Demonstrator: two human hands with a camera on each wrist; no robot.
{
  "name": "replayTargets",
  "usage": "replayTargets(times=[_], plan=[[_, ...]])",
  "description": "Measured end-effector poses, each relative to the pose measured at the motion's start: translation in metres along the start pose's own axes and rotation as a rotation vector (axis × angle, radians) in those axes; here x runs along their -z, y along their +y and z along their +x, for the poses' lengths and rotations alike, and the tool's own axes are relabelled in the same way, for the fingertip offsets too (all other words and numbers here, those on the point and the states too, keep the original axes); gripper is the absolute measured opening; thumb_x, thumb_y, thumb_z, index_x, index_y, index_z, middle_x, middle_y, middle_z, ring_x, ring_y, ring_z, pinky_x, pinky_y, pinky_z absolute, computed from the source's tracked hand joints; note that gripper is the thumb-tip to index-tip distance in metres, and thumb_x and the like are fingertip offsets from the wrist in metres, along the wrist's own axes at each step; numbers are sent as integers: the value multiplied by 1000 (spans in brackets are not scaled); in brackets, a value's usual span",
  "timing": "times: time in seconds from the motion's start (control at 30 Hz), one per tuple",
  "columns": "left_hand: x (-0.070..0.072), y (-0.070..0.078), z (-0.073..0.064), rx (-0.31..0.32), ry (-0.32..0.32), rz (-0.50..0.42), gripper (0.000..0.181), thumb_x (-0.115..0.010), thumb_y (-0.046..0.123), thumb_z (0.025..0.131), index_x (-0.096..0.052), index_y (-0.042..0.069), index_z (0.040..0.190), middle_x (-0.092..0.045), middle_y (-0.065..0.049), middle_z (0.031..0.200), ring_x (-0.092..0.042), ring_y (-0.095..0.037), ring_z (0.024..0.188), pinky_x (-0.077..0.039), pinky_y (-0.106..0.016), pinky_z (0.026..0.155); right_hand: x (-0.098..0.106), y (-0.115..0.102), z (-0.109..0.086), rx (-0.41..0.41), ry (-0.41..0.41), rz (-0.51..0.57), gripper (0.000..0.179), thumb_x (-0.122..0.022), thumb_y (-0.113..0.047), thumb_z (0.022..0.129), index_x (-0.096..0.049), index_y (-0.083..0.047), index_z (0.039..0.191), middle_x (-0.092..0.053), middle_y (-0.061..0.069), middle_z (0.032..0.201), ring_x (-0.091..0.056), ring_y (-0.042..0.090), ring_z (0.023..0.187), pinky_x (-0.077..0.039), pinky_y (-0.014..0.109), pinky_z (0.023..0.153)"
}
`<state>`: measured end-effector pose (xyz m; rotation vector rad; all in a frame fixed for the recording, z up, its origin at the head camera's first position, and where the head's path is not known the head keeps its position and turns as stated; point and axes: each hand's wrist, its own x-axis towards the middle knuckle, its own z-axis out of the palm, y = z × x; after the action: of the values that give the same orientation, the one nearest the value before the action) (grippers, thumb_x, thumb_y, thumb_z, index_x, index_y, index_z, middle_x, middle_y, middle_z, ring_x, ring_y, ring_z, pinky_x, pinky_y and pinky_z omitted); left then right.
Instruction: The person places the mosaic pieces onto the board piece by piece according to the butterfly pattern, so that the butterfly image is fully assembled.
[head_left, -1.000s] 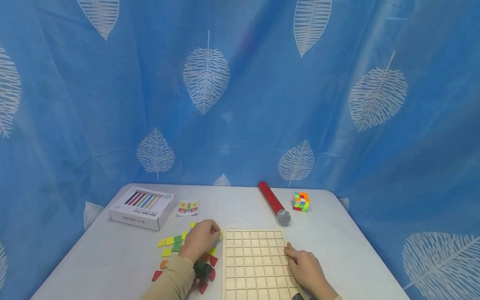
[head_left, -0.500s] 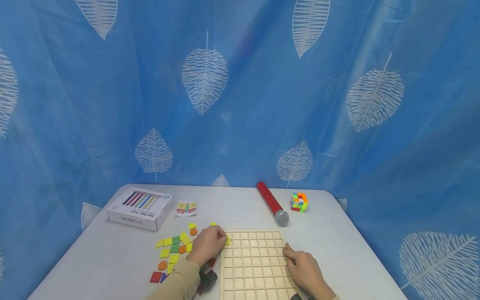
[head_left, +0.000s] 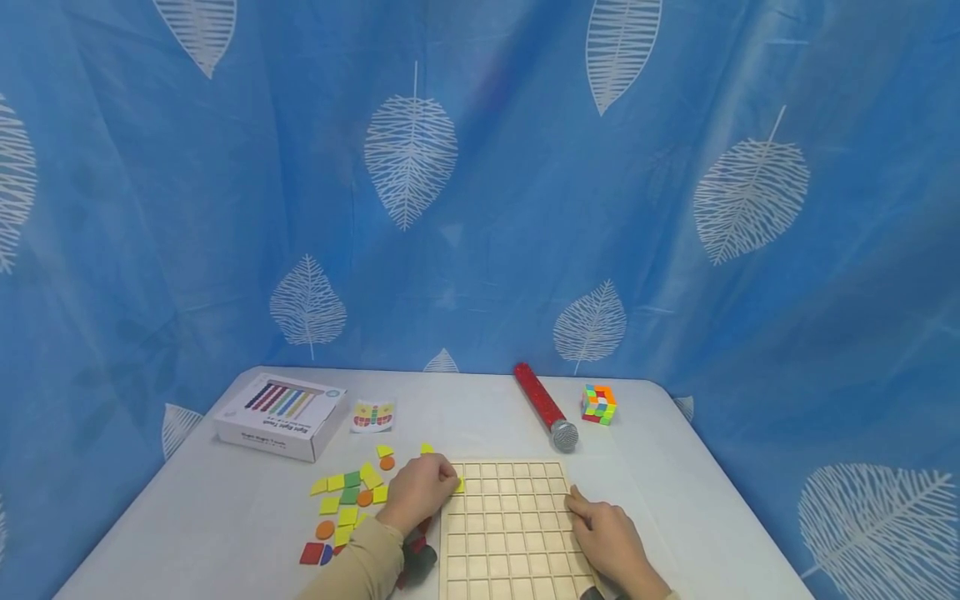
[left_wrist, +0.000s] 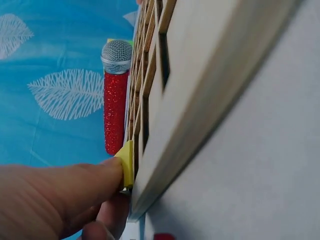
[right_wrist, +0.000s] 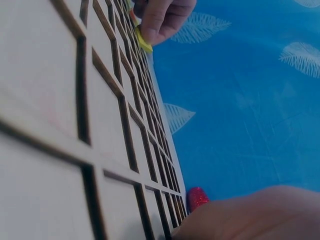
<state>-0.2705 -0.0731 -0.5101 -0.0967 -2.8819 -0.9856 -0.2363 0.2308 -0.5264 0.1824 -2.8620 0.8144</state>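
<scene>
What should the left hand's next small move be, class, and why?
Probably press the yellow piece gently down into a cell, then let go. The left hand pinches it near the far-left corner of the grid board, possibly not fully seated, while the right hand touches the right edge.

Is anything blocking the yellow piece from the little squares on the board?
No, nothing I can see. The left hand pinches the yellow piece right at the far left corner of the wooden board. The microphone lies past the board's far edge, out of the way.
</scene>
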Motion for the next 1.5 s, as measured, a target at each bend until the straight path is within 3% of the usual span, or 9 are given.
replayTargets(times=[0.1,0.2,0.4,0.63,0.77,0.97,1.03,1.23,1.5], plan=[[-1,0,1,5,-5,4,9,-78,19,87,-70,16,84,-63,6,74,-53,-12,64,-43,-31,57,0,1,0,-4,1,-14,28,-72,-12,91,-77,-9,118,-71,19,124,-75,34,104,-60,40,73],[-2,1,2,9,-8,7,10,-79,19,87,-71,17,82,-62,7,73,-53,-12,64,-42,-31,58,0,1,-1,-4,1,-20,28,-72,-12,91,-77,-10,118,-71,18,125,-73,37,108,-57,54,89],[0,1,2,-11,-5,28,8,-81,19,86,-73,18,83,-63,8,73,-52,-11,64,-41,-30,57,0,2,-2,-8,13,-7,27,-72,-11,90,-77,-9,117,-71,19,125,-72,38,110,-55,57,91],[12,-6,7,14,-26,4,5,-78,24,89,-78,19,89,-69,8,82,-56,-11,70,-46,-32,63,-2,1,-2,-24,2,3,28,-72,-12,90,-76,-8,118,-69,17,128,-72,37,111,-59,50,85],[29,-16,14,83,48,-8,6,-75,23,91,-78,19,94,-74,5,93,-61,-13,79,-51,-39,73,-2,-1,-1,-15,-2,1,28,-71,-12,91,-76,-8,119,-68,15,132,-71,36,112,-57,51,90],[46,-33,21,157,115,-26,12,-74,21,93,-77,16,104,-76,-1,105,-65,-19,87,-53,-46,81,0,-1,1,-15,-10,4,28,-71,-11,91,-76,-7,118,-70,17,128,-74,35,105,-51,28,58],[45,-36,22,164,105,-35,15,-74,21,93,-77,15,107,-75,-2,106,-65,-19,88,-53,-46,83,1,-1,1,-20,-13,12,28,-71,-11,91,-76,-7,118,-70,18,128,-75,34,102,-45,26,53],[30,-37,21,169,69,-10,25,-80,24,87,-76,12,109,-74,-2,103,-61,-18,83,-53,-45,83,1,-2,1,-7,-1,-9,28,-72,-12,90,-77,-7,118,-72,19,123,-73,37,107,-56,35,68],[19,-35,20,207,82,15,22,-84,23,83,-74,12,99,-72,0,92,-58,-18,76,-50,-40,75,-1,-1,1,-9,1,-2,28,-72,-12,90,-77,-7,117,-72,19,122,-77,29,93,-44,24,53]])
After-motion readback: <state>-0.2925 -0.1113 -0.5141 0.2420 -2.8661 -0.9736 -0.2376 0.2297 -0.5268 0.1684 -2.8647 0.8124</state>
